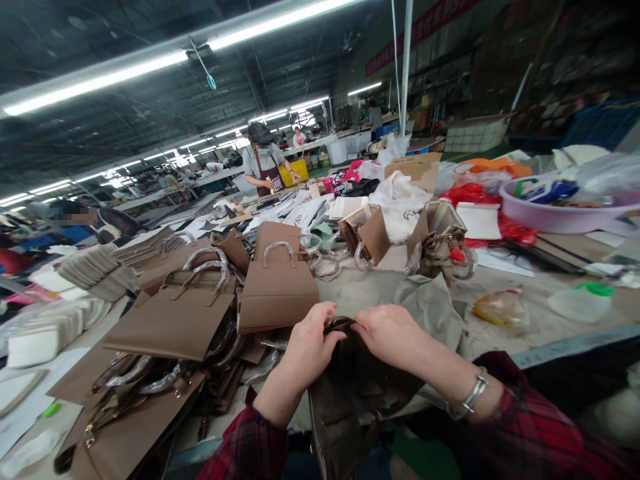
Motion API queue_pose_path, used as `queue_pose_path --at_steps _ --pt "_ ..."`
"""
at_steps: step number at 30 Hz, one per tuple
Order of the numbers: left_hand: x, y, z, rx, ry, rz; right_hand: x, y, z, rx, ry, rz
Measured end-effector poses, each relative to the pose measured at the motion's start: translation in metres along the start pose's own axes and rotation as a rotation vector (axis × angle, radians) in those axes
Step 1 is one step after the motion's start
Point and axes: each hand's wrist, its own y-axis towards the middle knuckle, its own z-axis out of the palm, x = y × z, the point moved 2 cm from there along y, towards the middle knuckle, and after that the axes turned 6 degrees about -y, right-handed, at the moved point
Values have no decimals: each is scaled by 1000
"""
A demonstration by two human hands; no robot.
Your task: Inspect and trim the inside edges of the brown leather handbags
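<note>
L hand (311, 337) & R hand (387, 335) pinch edge of dk bag (350, 387), close tog. Brown bags (173, 317) piled to L; lilac tub (560, 218) far R on table (530, 337).

Cluttered surface (540, 337)

Brown handbags (175, 313) are heaped across the left and middle, many with plastic-wrapped handles (220, 257). White pieces (47, 330) are stacked left of them. A white plastic bag (400, 207) is set farther back. On the right, a lilac basin (545, 217) is placed beside red plastic (467, 194); nearer, a yellowish packet (500, 309) and a green-topped container (580, 304) are laid.
</note>
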Motion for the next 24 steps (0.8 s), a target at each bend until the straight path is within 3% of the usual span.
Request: queue_pose_path --at_steps 3,6,8,14,20,24 --pt "11 -7 -8 115 58 -103 -4 -3 0 -8 10 -41" --pt "15 -7 -15 333 179 -38 -7 -11 1 -9 21 -131" --pt "13 -3 -18 394 229 11 -9 -16 2 -15 31 -152" --pt "3 5 -12 331 217 -27 -12 -17 8 19 39 -60" --pt "0 1 -8 273 109 -62 -7 -10 9 -23 126 -101" --pt "-2 -2 -11 93 34 22 -5 -4 12 -33 80 -85"
